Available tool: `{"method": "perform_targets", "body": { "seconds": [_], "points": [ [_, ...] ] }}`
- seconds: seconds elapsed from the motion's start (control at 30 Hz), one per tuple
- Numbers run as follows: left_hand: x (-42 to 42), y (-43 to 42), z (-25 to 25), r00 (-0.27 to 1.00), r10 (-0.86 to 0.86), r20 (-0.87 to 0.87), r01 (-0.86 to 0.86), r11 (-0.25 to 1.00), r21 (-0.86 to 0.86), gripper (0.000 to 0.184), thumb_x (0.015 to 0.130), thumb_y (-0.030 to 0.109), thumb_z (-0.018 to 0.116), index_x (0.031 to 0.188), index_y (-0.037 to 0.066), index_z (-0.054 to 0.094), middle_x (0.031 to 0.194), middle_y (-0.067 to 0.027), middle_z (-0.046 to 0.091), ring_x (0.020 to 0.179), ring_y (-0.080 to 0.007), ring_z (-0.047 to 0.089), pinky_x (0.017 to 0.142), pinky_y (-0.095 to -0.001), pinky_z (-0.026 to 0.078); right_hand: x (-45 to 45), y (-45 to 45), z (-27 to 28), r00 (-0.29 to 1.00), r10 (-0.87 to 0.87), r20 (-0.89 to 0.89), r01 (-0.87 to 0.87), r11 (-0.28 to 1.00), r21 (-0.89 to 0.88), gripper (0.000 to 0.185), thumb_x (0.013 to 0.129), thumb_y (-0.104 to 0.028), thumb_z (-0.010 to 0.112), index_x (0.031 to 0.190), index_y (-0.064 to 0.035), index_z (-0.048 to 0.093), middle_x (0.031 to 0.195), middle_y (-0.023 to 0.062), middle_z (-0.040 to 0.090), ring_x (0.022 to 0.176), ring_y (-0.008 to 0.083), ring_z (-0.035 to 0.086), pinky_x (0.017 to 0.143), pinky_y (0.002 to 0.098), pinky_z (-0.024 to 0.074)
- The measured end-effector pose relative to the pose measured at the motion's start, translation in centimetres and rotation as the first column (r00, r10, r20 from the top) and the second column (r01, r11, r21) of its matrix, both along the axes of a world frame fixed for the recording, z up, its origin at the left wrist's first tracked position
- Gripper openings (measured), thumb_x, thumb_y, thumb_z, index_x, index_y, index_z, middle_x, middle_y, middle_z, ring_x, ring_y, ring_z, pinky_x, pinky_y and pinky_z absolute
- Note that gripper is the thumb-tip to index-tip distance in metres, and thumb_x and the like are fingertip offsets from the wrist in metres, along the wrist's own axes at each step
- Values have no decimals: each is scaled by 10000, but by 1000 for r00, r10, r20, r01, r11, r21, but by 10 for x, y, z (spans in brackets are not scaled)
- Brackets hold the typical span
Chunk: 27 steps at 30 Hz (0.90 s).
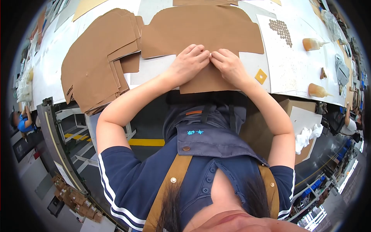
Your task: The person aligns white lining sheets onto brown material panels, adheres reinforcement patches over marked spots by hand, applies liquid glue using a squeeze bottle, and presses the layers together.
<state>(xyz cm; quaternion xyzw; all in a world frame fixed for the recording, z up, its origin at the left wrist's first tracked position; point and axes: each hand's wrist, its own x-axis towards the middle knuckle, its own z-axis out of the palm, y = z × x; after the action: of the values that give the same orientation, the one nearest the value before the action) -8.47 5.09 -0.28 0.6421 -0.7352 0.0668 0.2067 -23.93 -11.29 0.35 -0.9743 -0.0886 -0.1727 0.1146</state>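
Left hand (188, 65) and right hand (229, 68) are meeting on a brown sheet (201, 29), grip unclear, a stack (94, 56) crowding its left edge, more room right.

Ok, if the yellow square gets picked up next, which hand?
Right hand, likely: the yellow square lies just outside its wrist. The left hand is farther off; both are at the brown panel.

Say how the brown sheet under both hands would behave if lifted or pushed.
The brown sheet looks thin, so it's probably light for its size. Being broad, it may sag when lifted. Lying flat, it would likely slide, not roll.
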Motion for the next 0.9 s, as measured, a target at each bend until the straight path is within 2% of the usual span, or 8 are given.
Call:
{"method": "perform_targets", "body": {
  "seconds": [0.1, 0.2, 0.43, 0.53, 0.63, 0.73, 0.83, 0.9],
  "points": [
    [1, 7, -11, 996, 45, -82, -48, 998, -36, 433, 793, 12, 609, 1223, 24, 662, 1192, -68, 603, 1196, -281, 545, 1061, -429, 448, -6, 10, 0, 987, -149, 56, 142, 983, 118, 202, 726, 14, 635, 927, 16, 656, 947, 104, 622, 976, 283, 630, 887, 375, 535],
    [-1, 11, -13, 982, 96, -161, -103, 994, -35, 482, 790, -3, 602, 1266, 46, 663, 1214, -67, 606, 1191, -289, 548, 1058, -441, 450, -4, 25, -3, 965, -242, 98, 228, 965, 133, 170, 736, 4, 628, 905, 6, 652, 917, 102, 613, 933, 281, 626, 877, 371, 534],
    [0, 10, -16, 978, 101, -185, -108, 994, -24, 480, 783, -17, 596, 1250, 57, 680, 1219, -63, 608, 1176, -292, 552, 1051, -441, 453, 7, 36, 0, 982, -174, 75, 186, 963, -195, 92, 755, -26, 625, 843, -4, 639, 878, 114, 584, 874, 276, 610, 840, 376, 534],
    [-2, 11, -12, 979, 100, -179, -108, 994, -31, 470, 785, -17, 595, 1239, 58, 691, 1214, -59, 611, 1167, -287, 556, 1050, -438, 453, 0, 27, -5, 967, -224, 119, 216, 973, 78, 104, 762, -32, 628, 858, -1, 648, 885, 112, 589, 889, 275, 617, 838, 380, 534],
    [-3, 12, -14, 973, 122, -193, -133, 990, -41, 472, 787, -15, 596, 1244, 60, 693, 1209, -56, 614, 1160, -284, 559, 1046, -435, 456, -9, 25, -5, 945, -316, 79, 287, 923, 255, 159, 778, -31, 625, 925, 16, 665, 918, 118, 615, 907, 279, 626, 838, 385, 535],
    [-4, 11, -14, 972, 125, -201, -138, 989, -49, 467, 789, -16, 597, 1240, 58, 696, 1203, -56, 614, 1156, -280, 560, 1038, -436, 460, -9, 35, -8, 946, -321, 41, 313, 940, 135, 271, 808, -1, 628, 1067, 41, 698, 1006, 117, 658, 921, 280, 642, 861, 368, 545],
    [-3, 12, -12, 970, 118, -213, -128, 991, -36, 455, 792, -12, 600, 1230, 59, 700, 1203, -55, 614, 1156, -280, 562, 1031, -438, 463, -3, 47, -5, 946, -310, 93, 317, 945, -82, 221, 782, -33, 636, 979, 58, 681, 954, 109, 650, 903, 258, 635, 829, 361, 538],
    [-4, 12, -14, 971, 114, -212, -126, 991, -44, 448, 792, -10, 603, 1223, 55, 702, 1203, -55, 613, 1158, -280, 562, 1027, -438, 464, 2, 53, -10, 941, -295, 164, 326, 920, -219, 238, 775, -39, 642, 984, 68, 677, 950, 107, 645, 899, 248, 636, 833, 346, 538]
  ]
}}
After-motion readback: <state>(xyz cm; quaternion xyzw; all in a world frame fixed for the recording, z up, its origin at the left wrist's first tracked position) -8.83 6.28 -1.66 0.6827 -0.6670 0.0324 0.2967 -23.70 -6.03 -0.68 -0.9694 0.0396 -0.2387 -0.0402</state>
